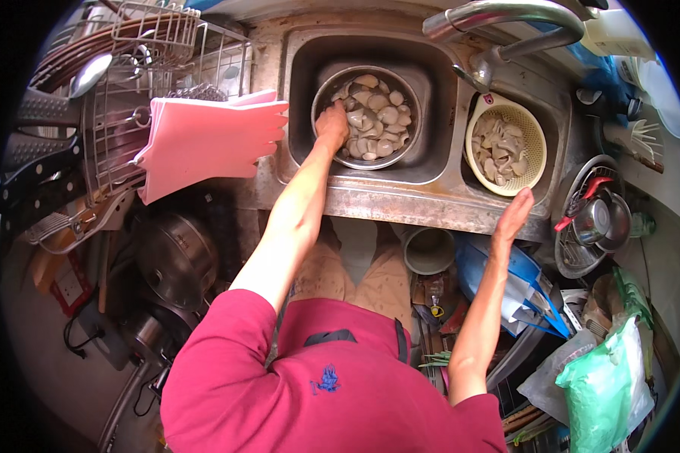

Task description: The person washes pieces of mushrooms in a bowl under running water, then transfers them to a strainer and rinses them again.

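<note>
A round steel bowl (320, 92) stands in the larger basin (439, 150) of a steel sink. It holds water and many pale grey-brown pieces that look like oyster mushrooms (381, 116). My left hand (332, 123) reaches over the bowl's left side, its fingertips down among the pieces; whether they grip one is hidden. In the smaller basin at right sits a cream plastic colander (535, 122) with similar, limper pieces (498, 150) inside. My right hand (514, 215) is held edge-on by the colander's lower rim, fingers straight, holding nothing; whether it touches the rim cannot be told.
A curved metal faucet (510, 28) arches over the sink's back right. Pink rubber gloves (215, 141) hang from a wire dish rack (119, 107) at left, near knives (39, 164). Metal bowls (595, 221) and a green plastic bag (600, 379) are at right. A bucket (429, 251) stands below the sink.
</note>
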